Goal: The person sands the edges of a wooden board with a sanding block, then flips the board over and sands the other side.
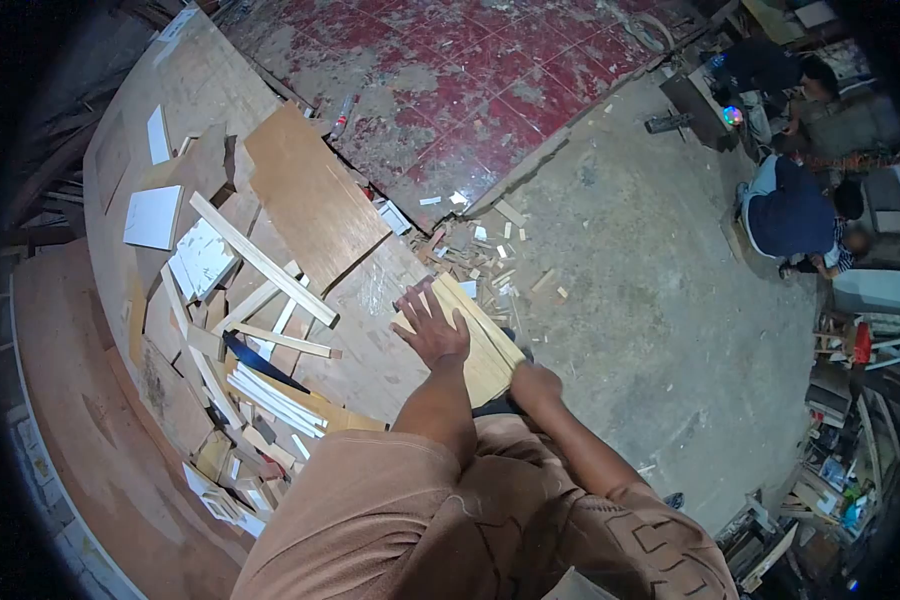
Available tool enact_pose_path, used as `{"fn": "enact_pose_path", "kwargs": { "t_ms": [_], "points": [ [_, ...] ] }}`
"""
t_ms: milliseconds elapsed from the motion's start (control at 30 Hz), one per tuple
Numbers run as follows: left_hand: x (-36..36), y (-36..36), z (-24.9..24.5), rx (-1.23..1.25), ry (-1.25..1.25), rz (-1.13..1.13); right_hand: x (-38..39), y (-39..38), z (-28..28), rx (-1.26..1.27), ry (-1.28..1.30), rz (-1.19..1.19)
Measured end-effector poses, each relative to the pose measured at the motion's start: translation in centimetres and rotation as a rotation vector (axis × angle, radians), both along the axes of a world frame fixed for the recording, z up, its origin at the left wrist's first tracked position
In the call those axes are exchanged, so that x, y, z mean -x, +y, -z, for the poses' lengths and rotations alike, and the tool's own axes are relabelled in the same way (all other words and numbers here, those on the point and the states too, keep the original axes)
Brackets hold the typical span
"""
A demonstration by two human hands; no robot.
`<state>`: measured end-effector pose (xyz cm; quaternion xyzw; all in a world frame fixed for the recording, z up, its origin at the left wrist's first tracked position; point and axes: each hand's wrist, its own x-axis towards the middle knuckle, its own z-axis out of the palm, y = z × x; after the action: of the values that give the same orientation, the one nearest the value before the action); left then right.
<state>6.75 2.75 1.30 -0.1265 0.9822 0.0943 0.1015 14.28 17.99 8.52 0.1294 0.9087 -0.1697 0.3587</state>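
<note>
My left hand [435,332] lies flat with fingers spread on a pale wooden board [484,372] at the edge of the plywood worktop [375,375]. A narrow strip of wood [478,318] runs along the board's right side. My right hand [536,388] is closed at the board's near right corner, slightly blurred. What it grips is hidden by the fist and the wood. Something dark shows under and beside the board, too covered to name.
Wood offcuts, a long batten [262,258], white strips [275,400] and a brown plywood sheet [315,195] cover the worktop to the left. Wood scraps [490,262] litter the concrete floor ahead. Two people, one in a dark shirt [795,208], crouch at the far right.
</note>
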Motion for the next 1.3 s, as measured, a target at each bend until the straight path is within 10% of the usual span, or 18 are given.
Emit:
{"fn": "enact_pose_path", "kwargs": {
  "t_ms": [133,1300],
  "points": [
    [0.2,0.0,-0.1,-0.006,-0.003,-0.007,-0.5,2.3,-7.2,0.006,-0.031,-0.090],
    [6.0,-3.4,1.7,0.000,0.085,0.085,0.5,-0.3,-5.7,0.051,0.090,-0.085]
  ]
}}
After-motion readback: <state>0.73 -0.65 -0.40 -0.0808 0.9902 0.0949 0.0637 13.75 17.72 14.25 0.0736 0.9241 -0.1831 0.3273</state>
